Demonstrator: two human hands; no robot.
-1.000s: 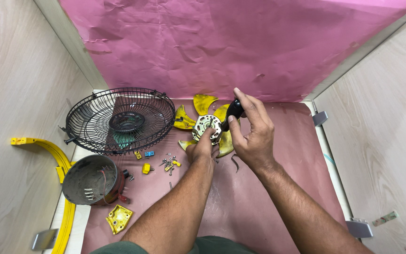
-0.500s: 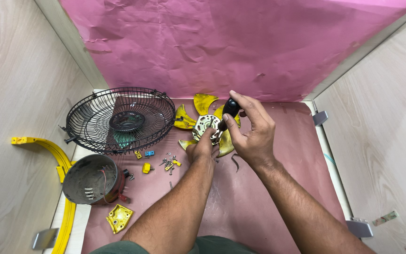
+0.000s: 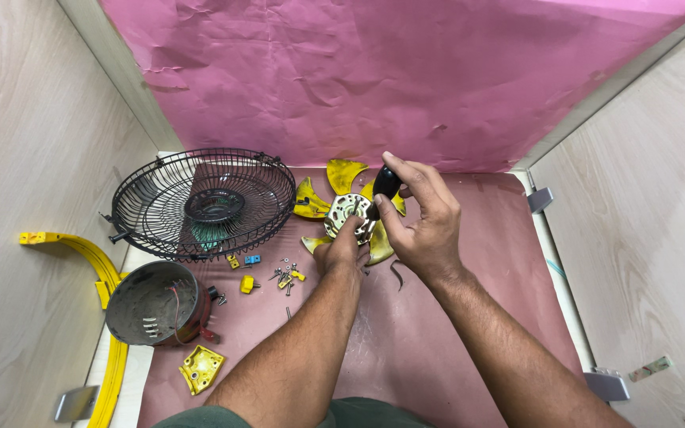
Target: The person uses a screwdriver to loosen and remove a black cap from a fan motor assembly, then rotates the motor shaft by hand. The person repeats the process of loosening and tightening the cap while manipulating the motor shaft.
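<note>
My left hand (image 3: 341, 252) pins the yellow fan blade (image 3: 348, 208) by its metal hub, just right of the black wire guard (image 3: 204, 202), right hand (image 3: 422, 218) fingers clamped on a black screwdriver handle (image 3: 386, 182); blades look thin, brittle, so hub's the safe grip.

Fan guard (image 3: 204, 202) left — right side seemingly open
</note>
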